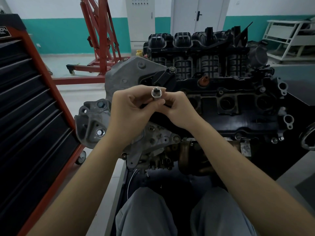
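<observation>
A shiny metal socket (157,93) with a square drive hole facing me is held up in front of a car engine (221,92). My left hand (134,111) curls its fingers round the socket from the left. From the right, my right hand (179,109) pinches it with thumb and fingertips. Both hands hover above the engine's grey front bracket (92,120). The lower part of the socket is hidden by my fingers.
A red and black tool cabinet (30,106) on casters stands close at my left. A red engine hoist (100,40) is behind it on the floor. A white rack (289,38) is at the far right. My knees (184,213) are below the engine.
</observation>
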A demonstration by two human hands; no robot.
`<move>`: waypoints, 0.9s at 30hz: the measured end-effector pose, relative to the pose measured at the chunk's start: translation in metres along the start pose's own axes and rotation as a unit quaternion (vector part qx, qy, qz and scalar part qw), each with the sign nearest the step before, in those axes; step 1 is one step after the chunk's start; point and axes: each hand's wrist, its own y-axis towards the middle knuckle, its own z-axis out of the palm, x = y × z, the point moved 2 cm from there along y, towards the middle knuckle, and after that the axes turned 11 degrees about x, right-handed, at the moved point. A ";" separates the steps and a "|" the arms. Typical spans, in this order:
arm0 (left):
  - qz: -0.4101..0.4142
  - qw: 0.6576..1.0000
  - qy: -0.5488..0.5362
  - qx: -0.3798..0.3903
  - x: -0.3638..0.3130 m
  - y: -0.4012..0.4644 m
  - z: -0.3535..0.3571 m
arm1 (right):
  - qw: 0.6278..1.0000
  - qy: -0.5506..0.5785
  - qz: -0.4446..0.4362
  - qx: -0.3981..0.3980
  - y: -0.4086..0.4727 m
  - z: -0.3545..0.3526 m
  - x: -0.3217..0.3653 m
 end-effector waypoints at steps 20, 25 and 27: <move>0.023 0.999 0.017 -0.015 -0.001 0.002 0.002 | 1.000 0.006 -0.009 -0.009 0.000 0.000 -0.005; 0.023 0.999 0.009 0.032 -0.001 0.001 0.001 | 1.000 0.010 0.012 -0.024 0.000 0.001 -0.002; 0.028 0.999 0.041 0.008 -0.002 0.002 0.001 | 0.999 -0.007 0.008 -0.045 -0.001 -0.001 -0.004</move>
